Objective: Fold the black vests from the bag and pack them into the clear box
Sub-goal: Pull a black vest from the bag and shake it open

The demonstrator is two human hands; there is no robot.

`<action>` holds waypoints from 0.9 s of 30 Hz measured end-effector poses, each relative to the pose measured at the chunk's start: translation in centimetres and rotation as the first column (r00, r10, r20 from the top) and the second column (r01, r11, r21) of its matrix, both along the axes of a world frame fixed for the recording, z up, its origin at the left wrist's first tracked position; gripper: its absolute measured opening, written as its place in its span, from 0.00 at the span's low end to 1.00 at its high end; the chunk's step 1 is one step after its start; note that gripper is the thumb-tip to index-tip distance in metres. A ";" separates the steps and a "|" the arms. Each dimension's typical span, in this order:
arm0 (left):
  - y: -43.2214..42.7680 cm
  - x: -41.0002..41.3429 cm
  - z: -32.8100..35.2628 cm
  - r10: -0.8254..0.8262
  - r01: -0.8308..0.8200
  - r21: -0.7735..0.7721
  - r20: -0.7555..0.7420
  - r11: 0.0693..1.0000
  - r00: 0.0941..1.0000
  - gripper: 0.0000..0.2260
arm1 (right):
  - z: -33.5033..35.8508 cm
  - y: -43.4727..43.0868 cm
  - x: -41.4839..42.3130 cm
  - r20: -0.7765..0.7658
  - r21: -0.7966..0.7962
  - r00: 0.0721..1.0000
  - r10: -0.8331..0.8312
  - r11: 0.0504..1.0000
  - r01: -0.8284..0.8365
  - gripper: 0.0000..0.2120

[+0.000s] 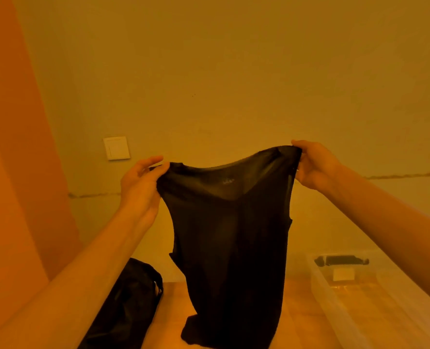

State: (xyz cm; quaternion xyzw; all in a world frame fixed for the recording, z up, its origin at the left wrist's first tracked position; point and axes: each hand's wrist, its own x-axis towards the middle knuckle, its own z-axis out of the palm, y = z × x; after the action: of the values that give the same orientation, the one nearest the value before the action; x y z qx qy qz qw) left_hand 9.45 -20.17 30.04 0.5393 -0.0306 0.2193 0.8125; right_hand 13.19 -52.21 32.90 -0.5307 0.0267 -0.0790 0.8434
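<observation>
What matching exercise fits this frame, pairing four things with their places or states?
Things:
1. black vest
2. black bag
3. clear box
4. wall switch

Places or states:
A. on the wooden surface at lower right
B. held up at its shoulders, pinched by the left hand and the right hand, hanging down
C. on the wall, left of the left hand
D. lying on the wooden surface at lower left

Pairs: 1-B, 2-D, 3-A, 4-C
</observation>
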 end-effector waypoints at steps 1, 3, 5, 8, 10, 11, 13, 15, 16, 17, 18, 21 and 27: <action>0.1 0.0 0.3 0.056 -0.058 0.082 0.028 0.995 0.998 0.09 | 0.4 0.0 0.0 0.001 0.012 0.999 0.034 0.999 -0.034 0.05; 0.3 0.2 1.1 0.143 -0.152 0.167 0.066 0.974 0.987 0.08 | 1.2 -0.1 0.0 0.038 0.026 0.997 0.068 0.997 -0.069 0.07; 0.1 0.4 2.1 0.159 -0.158 0.138 0.010 0.978 0.987 0.05 | 2.1 0.1 -0.2 0.094 0.047 0.993 0.077 0.996 -0.082 0.08; 0.0 1.1 3.3 0.119 -0.114 0.053 -0.107 0.992 0.987 0.03 | 3.3 0.7 -0.9 0.143 0.030 0.988 0.064 0.997 -0.069 0.15; 0.3 1.1 4.0 0.071 -0.072 -0.008 -0.107 0.997 0.992 0.05 | 3.9 1.0 -1.1 0.167 0.021 0.985 0.051 0.998 -0.055 0.17; 0.4 1.0 4.3 0.064 -0.064 -0.006 -0.083 0.998 0.995 0.06 | 4.1 1.2 -1.3 0.174 0.030 0.984 0.040 0.999 -0.045 0.16; 0.6 0.4 5.0 0.064 -0.064 -0.001 -0.006 0.998 0.998 0.08 | 4.7 1.4 -1.5 0.191 0.065 0.982 0.004 0.998 -0.017 0.15; 0.8 -0.3 5.8 0.028 -0.025 -0.038 0.080 0.999 0.996 0.08 | 5.5 1.4 -1.8 0.226 0.065 0.974 -0.019 0.998 0.005 0.12; 0.9 -0.6 6.2 0.012 -0.006 -0.047 0.127 0.999 0.992 0.07 | 6.0 1.3 -2.0 0.247 0.045 0.969 -0.024 0.999 0.014 0.09; 1.1 -0.8 6.6 0.011 -0.005 -0.036 0.169 0.999 0.986 0.07 | 6.5 1.3 -2.2 0.272 0.011 0.962 -0.021 1.000 0.019 0.07; 1.3 -1.0 7.1 0.017 -0.015 -0.015 0.202 1.000 0.979 0.07 | 6.9 1.1 -2.4 0.297 -0.030 0.955 -0.016 0.999 0.026 0.07; 2.0 -1.4 8.5 0.052 -0.062 0.031 0.243 0.998 0.969 0.13 | 8.0 0.9 -3.1 0.362 -0.145 0.932 -0.017 0.987 0.075 0.07; 2.0 -1.9 9.6 0.172 -0.217 0.159 0.258 0.963 0.951 0.11 | 8.9 0.4 -4.2 0.475 -0.285 0.880 -0.028 0.941 0.183 0.05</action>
State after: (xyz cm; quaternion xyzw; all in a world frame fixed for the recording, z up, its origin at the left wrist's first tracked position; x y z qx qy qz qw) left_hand 7.58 -18.18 39.68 0.5823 -0.0961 0.3587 0.7232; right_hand 8.99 -51.79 41.81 -0.6244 -0.1595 -0.2532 0.7215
